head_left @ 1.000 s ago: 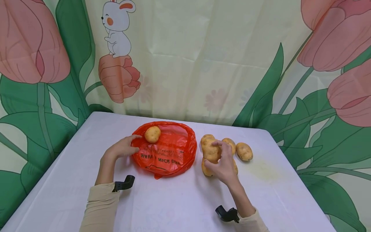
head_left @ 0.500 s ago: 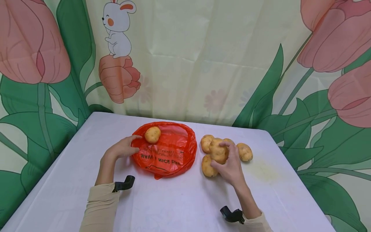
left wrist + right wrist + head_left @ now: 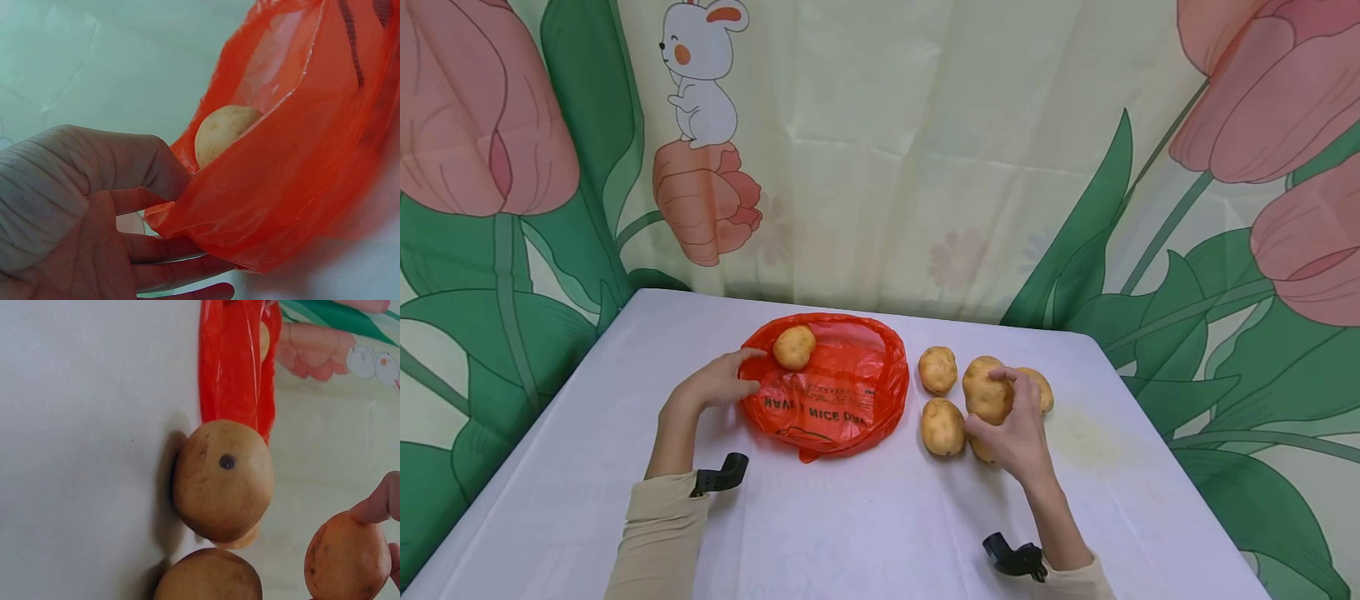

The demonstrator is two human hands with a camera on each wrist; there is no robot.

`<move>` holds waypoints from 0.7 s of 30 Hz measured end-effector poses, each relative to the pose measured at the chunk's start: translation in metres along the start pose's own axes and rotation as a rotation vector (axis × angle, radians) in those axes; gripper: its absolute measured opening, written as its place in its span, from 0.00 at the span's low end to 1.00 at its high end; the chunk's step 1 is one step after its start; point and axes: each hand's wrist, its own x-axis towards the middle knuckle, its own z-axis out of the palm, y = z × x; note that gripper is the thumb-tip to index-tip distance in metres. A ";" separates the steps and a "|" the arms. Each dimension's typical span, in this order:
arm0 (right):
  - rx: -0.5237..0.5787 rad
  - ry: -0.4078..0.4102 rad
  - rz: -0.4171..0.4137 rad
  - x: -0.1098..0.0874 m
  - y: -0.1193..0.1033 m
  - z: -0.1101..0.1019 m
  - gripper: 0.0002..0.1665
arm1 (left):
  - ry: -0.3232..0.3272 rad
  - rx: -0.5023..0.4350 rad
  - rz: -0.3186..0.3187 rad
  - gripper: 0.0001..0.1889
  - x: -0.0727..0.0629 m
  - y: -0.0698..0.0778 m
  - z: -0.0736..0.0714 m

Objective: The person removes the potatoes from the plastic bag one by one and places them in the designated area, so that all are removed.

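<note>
A red plastic bag [image 3: 831,421] lies spread out with its mouth upward, one potato [image 3: 794,347] inside near its back left. At the bag's left edge, my left hand [image 3: 717,385] holds the rim; in the left wrist view, thumb and fingers are around the red film [image 3: 281,187]. My right hand [image 3: 1018,433] pinches a potato [image 3: 987,390] between thumb and fingers. In the right wrist view this held potato [image 3: 347,559] is raised off the table. Beneath and around it are several other potatoes, two of them partly hidden by the right hand.
Two potatoes, one farther back [image 3: 937,370] and one nearer [image 3: 943,427], lie between the bag and the right hand. Another potato [image 3: 1042,387] shows behind the right fingers. A white cloth [image 3: 850,525] covers the table, and a printed curtain [image 3: 880,167] hangs behind it.
My right hand has carried the held potato to the right, uncovering the two potatoes nearest the bag. The left hand, the bag and the potato inside it have stayed in place.
</note>
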 end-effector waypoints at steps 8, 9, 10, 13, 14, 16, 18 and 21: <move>0.009 0.009 0.038 -0.001 0.006 -0.011 0.40 | -0.003 0.001 -0.011 0.33 -0.001 0.001 0.000; 0.009 0.011 0.042 -0.001 0.006 -0.012 0.40 | -0.003 -0.001 -0.014 0.33 -0.001 0.001 0.000; 0.005 0.013 0.046 -0.002 0.007 -0.014 0.40 | -0.004 -0.003 -0.016 0.33 -0.001 0.001 0.000; -0.006 0.017 0.071 -0.003 0.010 -0.017 0.41 | -0.005 -0.002 -0.016 0.33 -0.001 0.001 0.000; -0.010 0.020 0.076 -0.003 0.011 -0.019 0.42 | -0.004 0.000 -0.015 0.33 -0.001 0.001 0.000; -0.018 0.026 0.083 -0.003 0.014 -0.021 0.42 | -0.003 0.004 -0.010 0.33 -0.001 0.001 0.000; -0.022 0.030 0.091 -0.004 0.017 -0.023 0.42 | -0.003 0.005 -0.008 0.33 0.000 0.000 0.000; -0.026 0.039 0.103 -0.004 0.021 -0.026 0.42 | -0.003 0.003 -0.005 0.33 -0.001 0.000 -0.001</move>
